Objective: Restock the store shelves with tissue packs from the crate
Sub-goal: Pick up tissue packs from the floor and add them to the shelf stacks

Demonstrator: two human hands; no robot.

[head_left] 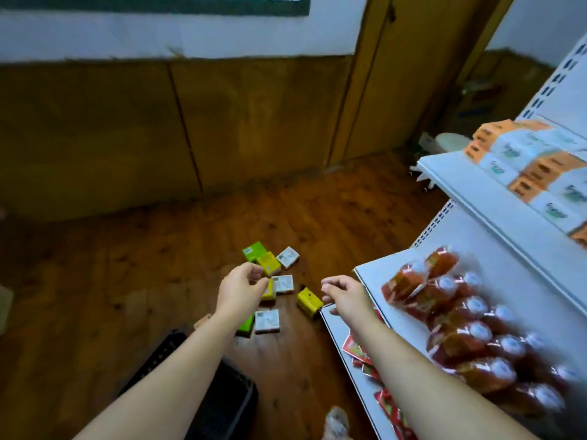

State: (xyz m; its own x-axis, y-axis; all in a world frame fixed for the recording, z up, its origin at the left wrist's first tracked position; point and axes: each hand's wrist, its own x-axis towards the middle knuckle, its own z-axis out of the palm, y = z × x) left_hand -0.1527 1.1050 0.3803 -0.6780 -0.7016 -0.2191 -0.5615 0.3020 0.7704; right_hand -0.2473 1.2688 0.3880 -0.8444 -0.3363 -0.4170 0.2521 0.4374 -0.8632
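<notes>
The wood-panelled wall [95,138] runs along the far side, well beyond the black crate [158,357], with a wooden door [406,74] at its right end. The plank floor [111,281] spreads from the crate up to that wall. The white shelving unit [508,268] rises to the right of the crate, its tiers stepping upward and away.

On the top tier, farthest from the crate, lie orange-and-white packs [524,160] in rows. On the tier below stand red bottles [460,328] wrapped in clear film, blurred by motion. On the lowest tier, nearest the crate, lie red sachets [355,347].

The crate sits on the floor at the bottom of the view, partly hidden under the left forearm; I cannot tell what it holds.

The tissue packs [267,321] are out on the floor just beyond the crate, scattered in a loose cluster of green, yellow and white ones. One yellow pack [309,300] lies off to the crate's far right, beside the corner of the lowest tier.

Both arms reach forward over the crate. The left hand [244,285] hangs above the cluster, fingers loosely curled with thumb near forefinger, gripping nothing. The right hand [343,295] hangs near the yellow pack, fingers also loosely curled and empty.
</notes>
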